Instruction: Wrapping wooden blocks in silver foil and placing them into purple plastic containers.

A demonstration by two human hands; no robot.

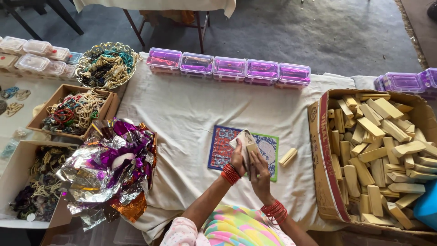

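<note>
Hands apparently wrap block in cloth.

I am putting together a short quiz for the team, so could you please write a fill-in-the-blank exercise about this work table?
1. Both hands, left hand and right hand, hold a small wooden block wrapped in ____.
2. The row of lidded boxes along the far edge is ____ in colour.
3. The large cardboard box at the right is full of ____ blocks.
4. A single loose block lies to the ____ of the patterned sheet.

Missing words: paper; purple; wooden; right
</note>
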